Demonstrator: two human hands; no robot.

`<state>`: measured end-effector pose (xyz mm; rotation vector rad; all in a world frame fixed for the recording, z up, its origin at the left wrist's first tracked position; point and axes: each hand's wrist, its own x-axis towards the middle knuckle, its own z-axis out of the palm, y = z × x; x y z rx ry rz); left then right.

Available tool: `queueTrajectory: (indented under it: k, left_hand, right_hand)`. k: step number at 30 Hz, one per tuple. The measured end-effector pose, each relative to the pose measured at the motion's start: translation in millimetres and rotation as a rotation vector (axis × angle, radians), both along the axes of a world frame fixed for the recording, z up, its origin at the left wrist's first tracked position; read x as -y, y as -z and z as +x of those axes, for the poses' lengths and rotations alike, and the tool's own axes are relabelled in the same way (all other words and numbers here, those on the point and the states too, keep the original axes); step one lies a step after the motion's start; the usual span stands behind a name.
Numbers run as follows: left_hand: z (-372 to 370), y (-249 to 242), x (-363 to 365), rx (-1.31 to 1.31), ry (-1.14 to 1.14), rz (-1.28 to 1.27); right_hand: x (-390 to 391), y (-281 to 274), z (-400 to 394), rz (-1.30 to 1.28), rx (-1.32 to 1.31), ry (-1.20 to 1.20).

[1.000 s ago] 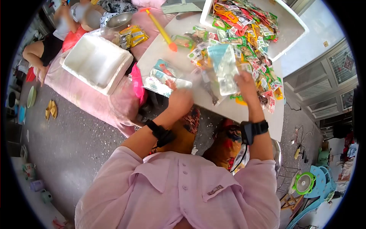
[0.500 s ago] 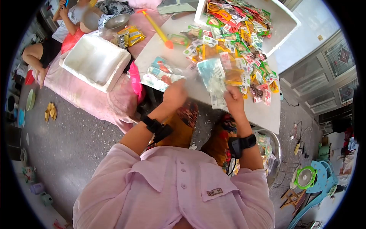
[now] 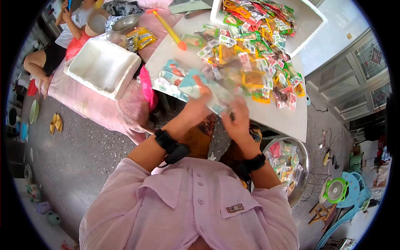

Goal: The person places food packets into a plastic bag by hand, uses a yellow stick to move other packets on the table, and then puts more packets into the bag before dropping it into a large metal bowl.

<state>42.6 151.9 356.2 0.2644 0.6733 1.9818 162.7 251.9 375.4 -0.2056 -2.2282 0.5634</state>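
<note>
Head view: both hands, left (image 3: pixel 196 109) and right (image 3: pixel 236 123), pinched a clear bag (image 3: pixel 208 93) over the desk (image 3: pixel 287 121) edge; a loose grip could spill packets (image 3: pixel 250 62).

The packet (image 3: pixel 196 83) near the frame's centre is teal with an orange-red patch and a clear end. The heap of snack packets (image 3: pixel 250 54) above it mixes yellow, green, red and white on a pale grey worktop (image 3: pixel 291 121). The foam box (image 3: pixel 102 66) at upper left is white, on a pink cover (image 3: pixel 100 110). The shirt (image 3: pixel 191 208) at the bottom is pale lilac, and both wrist bands (image 3: pixel 171 146) are black
</note>
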Motion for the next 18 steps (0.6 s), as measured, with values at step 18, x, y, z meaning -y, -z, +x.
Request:
queueTrajectory:
  k: [18]
  left_hand:
    - [-6, 7, 13, -1.245, -0.103, -0.558]
  right_hand:
    - [-40, 17, 28, -1.622, -0.308, -0.288]
